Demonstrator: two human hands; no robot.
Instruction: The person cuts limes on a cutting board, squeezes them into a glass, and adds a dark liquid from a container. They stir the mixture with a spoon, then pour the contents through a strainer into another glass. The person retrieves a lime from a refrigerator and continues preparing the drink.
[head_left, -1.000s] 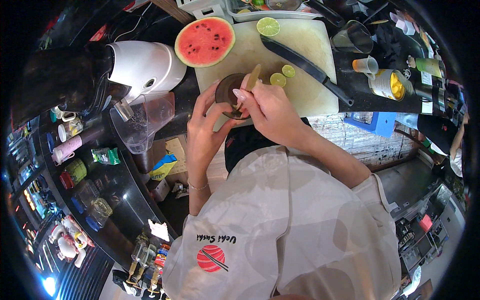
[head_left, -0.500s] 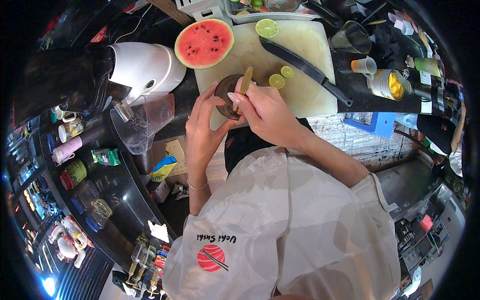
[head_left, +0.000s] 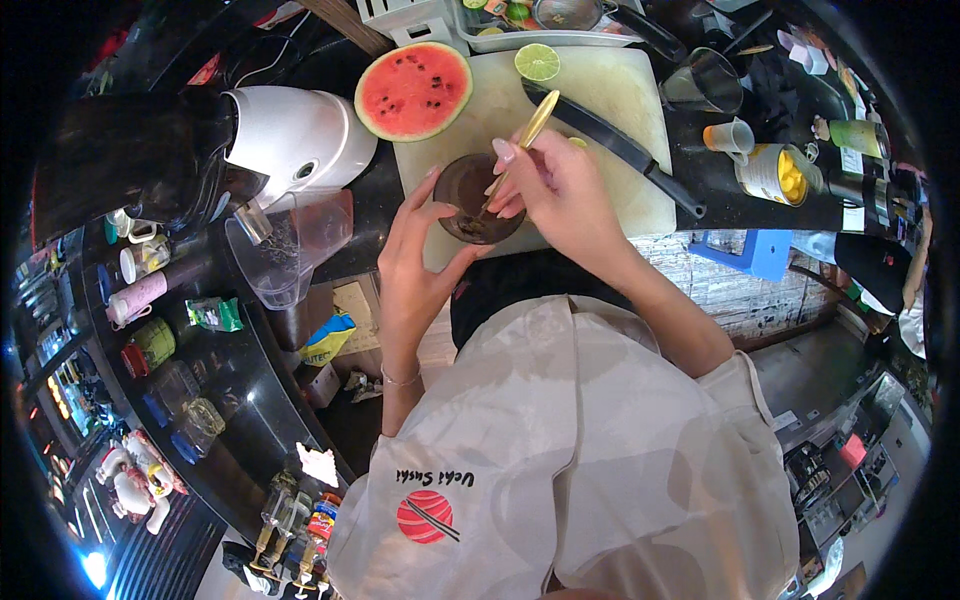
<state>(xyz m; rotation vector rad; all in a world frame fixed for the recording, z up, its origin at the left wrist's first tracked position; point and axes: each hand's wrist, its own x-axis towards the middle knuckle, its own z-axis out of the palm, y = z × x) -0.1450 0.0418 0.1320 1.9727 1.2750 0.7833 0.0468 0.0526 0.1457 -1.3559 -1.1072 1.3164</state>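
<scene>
My left hand (head_left: 412, 240) curves round the left side of a dark round bowl (head_left: 462, 185), at the near edge of the cutting board (head_left: 625, 85). My right hand (head_left: 565, 190) pinches a gold spoon (head_left: 540, 115) by its handle. The spoon tilts, its lower end down in the bowl and hidden by my fingers. Some dark bits show at the bowl's bottom. Beyond lie a cut watermelon (head_left: 412, 92), a lime half (head_left: 538, 62) and a black-handled knife (head_left: 610, 135). A smaller lime piece (head_left: 578, 142) peeks out behind my right hand.
A white appliance (head_left: 300, 135) stands left, with a clear plastic container (head_left: 280, 250) near it. On the right are a glass jug (head_left: 705, 80), a measuring cup (head_left: 730, 135) and an open can of yellow pieces (head_left: 785, 175). A tray (head_left: 590, 40) holds a strainer behind the board.
My right hand has risen and moved right, baring more of the bowl and covering one small lime piece. The spoon now leans further right. My left hand stays on the bowl.
</scene>
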